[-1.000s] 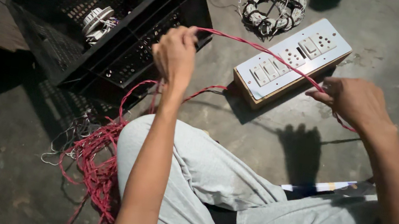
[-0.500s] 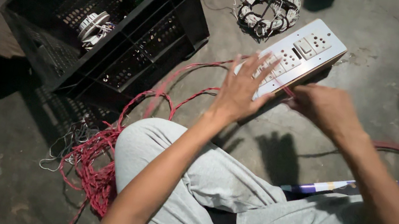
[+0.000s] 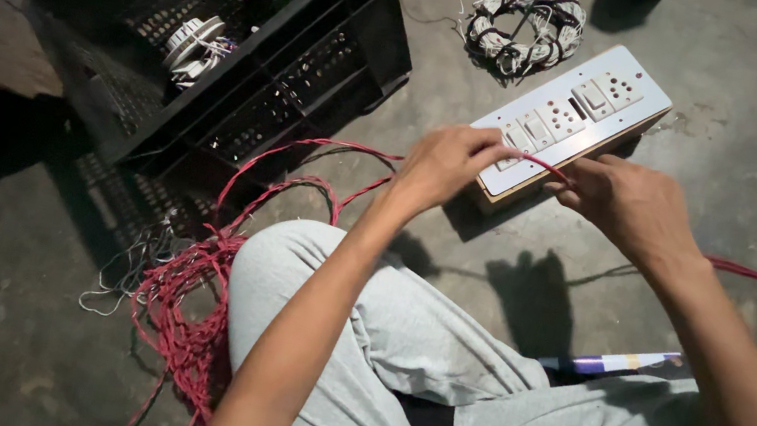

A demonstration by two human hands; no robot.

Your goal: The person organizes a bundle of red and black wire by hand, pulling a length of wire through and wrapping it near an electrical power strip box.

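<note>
The red wire (image 3: 548, 165) is pinched between both hands just over the near end of the switchboard (image 3: 570, 122) on the floor. A second ago the hands were held well apart with the wire stretched; now the left hand (image 3: 447, 163) and right hand (image 3: 632, 208) are closed up together. The tangle (image 3: 190, 315) lies beside the crate (image 3: 223, 46).

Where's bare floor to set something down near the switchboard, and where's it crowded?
Free: grey concrete floor right of the white rectangular switch-and-socket board; more in front of it, between board and grey-trousered knee. Crowded: left side, with the black plastic mesh crate and tangled red wire. Left hand and right hand pinch the wire at the board's near end.
</note>
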